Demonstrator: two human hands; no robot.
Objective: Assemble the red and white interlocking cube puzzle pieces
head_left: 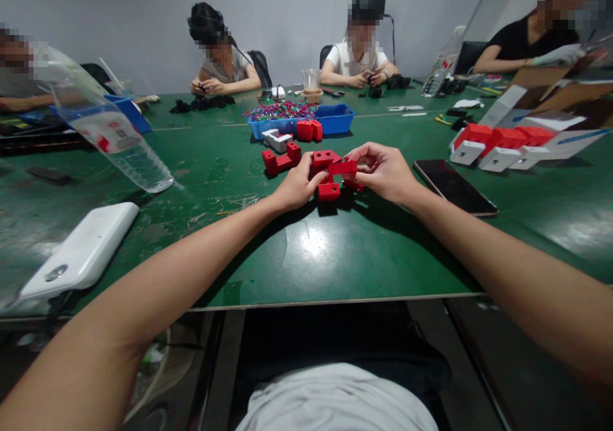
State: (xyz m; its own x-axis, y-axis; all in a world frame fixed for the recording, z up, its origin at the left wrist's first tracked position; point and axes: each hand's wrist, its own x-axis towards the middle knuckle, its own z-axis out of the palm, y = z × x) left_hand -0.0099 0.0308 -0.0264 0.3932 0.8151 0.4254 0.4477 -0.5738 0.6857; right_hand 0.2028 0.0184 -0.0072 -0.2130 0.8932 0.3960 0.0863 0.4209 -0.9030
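My left hand (301,183) is closed on a red C-shaped plastic part (327,158), which it holds just above the table. Pinched in the fingers of my right hand (380,170) is a smaller red plastic piece (343,167), right up against the C-shaped part; whether the two are joined I cannot tell. Under my right fingers another bit of red shows, mostly hidden. Beyond my left hand lies a loose red bracket-shaped part (281,159). Farther back are a white bracket-shaped part (276,140) and a red block (309,131).
Blue bins (335,119), one filled with colored wires, stand behind the parts. A phone (454,187) lies right of my hand, near red and white pieces (502,147) by open cartons. At left are a tilted water bottle (124,147) and a white power bank (83,252). Several people sit around the table.
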